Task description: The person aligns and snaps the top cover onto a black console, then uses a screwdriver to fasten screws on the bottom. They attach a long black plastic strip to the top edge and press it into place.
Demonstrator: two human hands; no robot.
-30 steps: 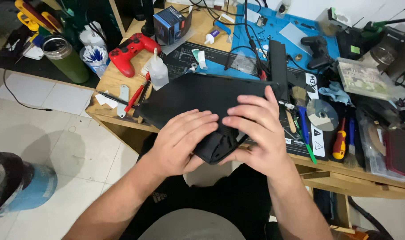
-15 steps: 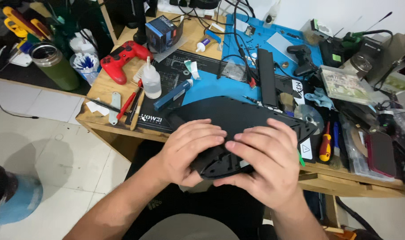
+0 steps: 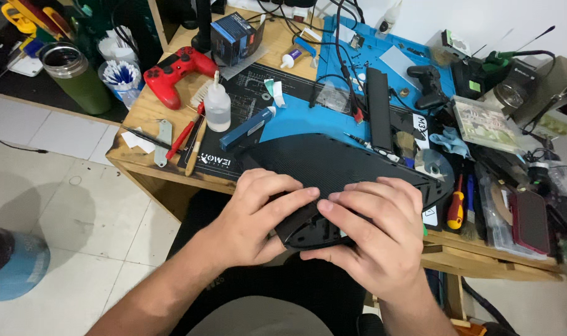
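Both hands, left hand (image 3: 249, 218) and right hand (image 3: 373, 239), grip the black curved plastic panel (image 3: 339, 165) at the workbench (image 3: 140, 134) edge.

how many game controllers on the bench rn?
2. A red plastic game controller lies at the bench's back left beside the clear squeeze bottle; a black game controller sits on the blue work mat. Clutter may hide others.

Wooden table (image 3: 147, 163), black mat (image 3: 246, 99), blue mat (image 3: 333, 68), red controller (image 3: 174, 71), glue bottle (image 3: 217, 107), black panel (image 3: 339, 165), screwdriver (image 3: 456, 208)
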